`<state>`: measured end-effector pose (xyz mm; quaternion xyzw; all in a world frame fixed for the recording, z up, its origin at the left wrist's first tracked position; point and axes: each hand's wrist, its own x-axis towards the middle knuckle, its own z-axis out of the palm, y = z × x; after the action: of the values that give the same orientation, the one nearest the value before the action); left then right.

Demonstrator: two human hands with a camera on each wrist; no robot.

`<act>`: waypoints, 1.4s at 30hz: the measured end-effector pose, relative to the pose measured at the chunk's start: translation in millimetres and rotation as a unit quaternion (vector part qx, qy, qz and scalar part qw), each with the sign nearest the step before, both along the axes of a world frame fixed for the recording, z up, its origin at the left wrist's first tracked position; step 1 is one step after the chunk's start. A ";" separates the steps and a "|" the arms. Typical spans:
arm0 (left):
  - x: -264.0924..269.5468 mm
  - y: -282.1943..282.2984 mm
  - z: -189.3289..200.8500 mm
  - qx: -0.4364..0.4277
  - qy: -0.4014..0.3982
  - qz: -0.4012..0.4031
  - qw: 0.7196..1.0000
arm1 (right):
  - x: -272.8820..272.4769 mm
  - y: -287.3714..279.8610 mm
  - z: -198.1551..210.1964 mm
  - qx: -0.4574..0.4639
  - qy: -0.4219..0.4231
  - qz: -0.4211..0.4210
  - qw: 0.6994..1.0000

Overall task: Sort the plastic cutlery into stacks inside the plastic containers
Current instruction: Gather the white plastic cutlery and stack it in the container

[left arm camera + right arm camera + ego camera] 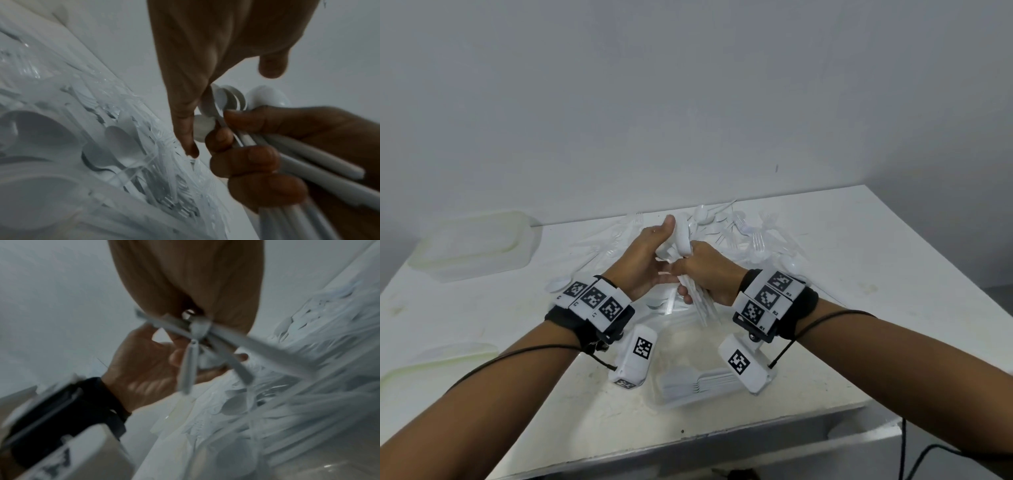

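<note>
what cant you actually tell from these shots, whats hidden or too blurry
- How many spoons the right hand grips: fingers cover the bundle in the left wrist view.
- The container holding stacked cutlery: wrist cameras cover part of it in the head view.
- The loose cutlery pile: blurred in the right wrist view.

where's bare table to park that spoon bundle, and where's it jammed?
Bare: the table right of the cutlery pile, and the front strip below the open container. Also between the lidded container and the lid. Jammed: the pile behind both hands, left hand and right hand on the spoon bundle.
</note>
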<state>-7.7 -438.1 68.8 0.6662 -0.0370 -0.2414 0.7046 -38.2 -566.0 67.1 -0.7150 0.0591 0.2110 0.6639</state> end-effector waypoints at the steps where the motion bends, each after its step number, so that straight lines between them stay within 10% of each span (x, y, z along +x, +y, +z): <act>1: 0.2 0.2 1.5 -0.008 -0.005 0.024 1.000 | -1.8 -0.7 -0.3 0.013 -0.024 0.009 1.000; 24: -4.8 -3.2 1.8 -0.003 -0.050 0.200 0.978 | -13.2 -10.8 -15.4 0.152 -0.037 -0.025 0.987; 42: 7.3 -17.6 12.7 0.054 0.006 0.112 0.992 | 5.9 -7.4 -19.8 0.029 -0.135 -0.021 0.990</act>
<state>-0.5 -455.7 81.5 0.7016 0.0546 -0.1665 0.6906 -32.3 -573.4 47.3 -0.7159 -0.0222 0.1006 0.6905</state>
